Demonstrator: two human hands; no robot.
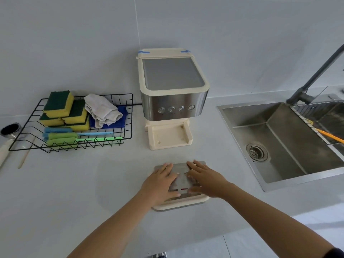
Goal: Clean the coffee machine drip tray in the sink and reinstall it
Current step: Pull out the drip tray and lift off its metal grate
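The cream drip tray (183, 201) with its slotted metal grate (181, 178) lies flat on the counter in front of the coffee machine (172, 94). My left hand (160, 183) lies on the left half of the grate, fingers straight. On the right half rests my right hand (203, 178), fingers also flat. The machine's cream base bay (169, 135) stands empty, a short way behind the tray. The steel sink (283, 142) is to the right.
A black wire rack (74, 123) on the left holds several sponges, a grey cloth, a blue cloth and brushes. A portafilter (10, 130) lies at the far left. A grey faucet (314, 77) stands behind the sink, and a wire insert with an orange-handled tool sits in it.
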